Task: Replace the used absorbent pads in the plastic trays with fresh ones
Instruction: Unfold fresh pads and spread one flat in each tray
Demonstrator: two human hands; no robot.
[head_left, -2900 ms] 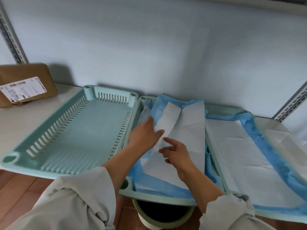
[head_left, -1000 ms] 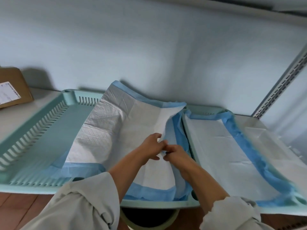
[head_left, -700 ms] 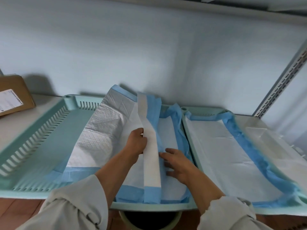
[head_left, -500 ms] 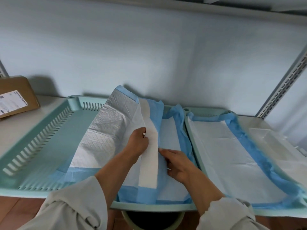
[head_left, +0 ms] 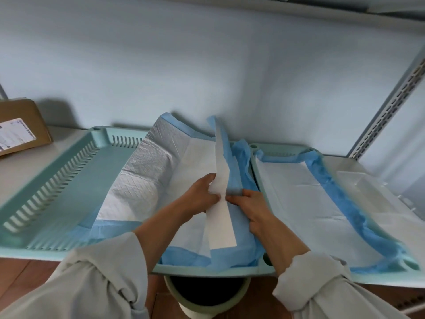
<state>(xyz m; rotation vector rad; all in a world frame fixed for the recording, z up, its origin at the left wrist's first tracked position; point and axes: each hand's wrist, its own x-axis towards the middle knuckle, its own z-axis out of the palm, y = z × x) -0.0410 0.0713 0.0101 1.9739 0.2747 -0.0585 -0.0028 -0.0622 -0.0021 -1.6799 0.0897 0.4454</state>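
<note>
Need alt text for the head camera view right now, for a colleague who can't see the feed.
Both hands, left hand and right hand, pinch a raised fold of a blue-edged absorbent pad being spread over the middle tray. The pad's left side drapes into the bare left tray; the right tray already holds a flat pad.

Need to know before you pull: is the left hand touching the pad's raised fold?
Touching. In the head view the left hand's fingers pinch the white raised fold of the pad, no gap showing.
</note>
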